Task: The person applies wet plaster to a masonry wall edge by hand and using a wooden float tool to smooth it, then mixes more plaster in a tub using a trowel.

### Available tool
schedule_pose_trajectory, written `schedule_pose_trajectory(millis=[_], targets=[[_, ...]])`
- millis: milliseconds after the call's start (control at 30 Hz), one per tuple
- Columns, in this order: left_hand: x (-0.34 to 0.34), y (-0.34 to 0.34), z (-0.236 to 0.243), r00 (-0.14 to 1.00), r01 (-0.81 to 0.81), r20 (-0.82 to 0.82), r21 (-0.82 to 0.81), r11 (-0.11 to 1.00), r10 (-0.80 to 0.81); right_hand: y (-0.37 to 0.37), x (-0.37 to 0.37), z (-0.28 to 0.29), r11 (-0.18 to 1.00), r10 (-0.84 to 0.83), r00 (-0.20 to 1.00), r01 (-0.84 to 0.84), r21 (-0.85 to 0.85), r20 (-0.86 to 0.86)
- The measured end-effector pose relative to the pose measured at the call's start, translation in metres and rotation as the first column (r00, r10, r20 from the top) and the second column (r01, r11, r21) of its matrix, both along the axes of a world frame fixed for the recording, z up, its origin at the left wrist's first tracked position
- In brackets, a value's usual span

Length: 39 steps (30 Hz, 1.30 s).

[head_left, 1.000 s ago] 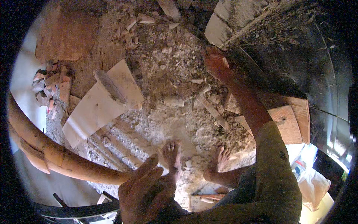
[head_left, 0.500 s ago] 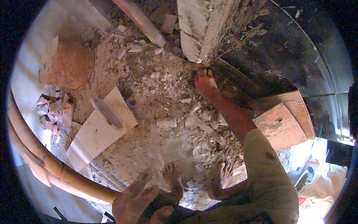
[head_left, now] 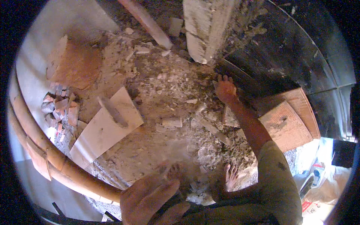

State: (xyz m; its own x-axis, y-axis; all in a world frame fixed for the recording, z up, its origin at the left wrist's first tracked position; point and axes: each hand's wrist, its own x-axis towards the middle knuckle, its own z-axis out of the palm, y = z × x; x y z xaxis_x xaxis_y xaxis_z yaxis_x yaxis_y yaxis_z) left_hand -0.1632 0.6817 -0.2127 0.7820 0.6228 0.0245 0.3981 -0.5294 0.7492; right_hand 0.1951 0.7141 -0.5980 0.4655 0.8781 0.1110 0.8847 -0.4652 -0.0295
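My right hand is low over the dirt floor, just in front of the base of a pale, rough post. Its fingers are bent downward, and a small greyish edge shows at its thumb side. What the fingers close on cannot be made out. Loose rubble and pale chips lie to the left of it. Close to the camera, my left hand hangs near my knee with its fingers stretched out and the thumb apart, holding nothing.
On the left lie a pale flat board with a trowel-like float, broken bricks and a large brown block. Thick bamboo-like poles curve along the left. Ridged tiles lean at right, near a white sack. My bare foot stands below.
My right hand has moved right and slightly nearer, away from the post's base. My left hand has shifted a little right. The whole view has shifted slightly.
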Motion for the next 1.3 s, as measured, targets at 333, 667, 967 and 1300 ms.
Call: schedule_pose_trajectory(millis=[333,667,967,1300], targets=[[0.001,0.004,-0.014,0.99,0.137,0.022,0.002,0.991,-0.137,0.001,-0.035,-0.056,0.996,0.0,0.998,-0.006,-0.091,-0.069],[-0.001,-0.008,-0.037,0.963,0.156,0.176,0.248,0.956,-0.203,0.049,0.063,-0.055,0.892,-0.195,0.789,-0.105,-0.44,-0.583],[0.001,0.008,-0.03,0.93,0.327,0.144,0.1,0.94,-0.339,0.055,-0.013,-0.116,0.969,-0.041,0.944,-0.042,0.242,0.328],[0.01,0.118,-0.15,0.98,-0.087,0.163,-0.169,0.982,0.115,0.027,-0.085,-0.048,0.97,0.216,0.955,-0.185,0.159,-0.205]])
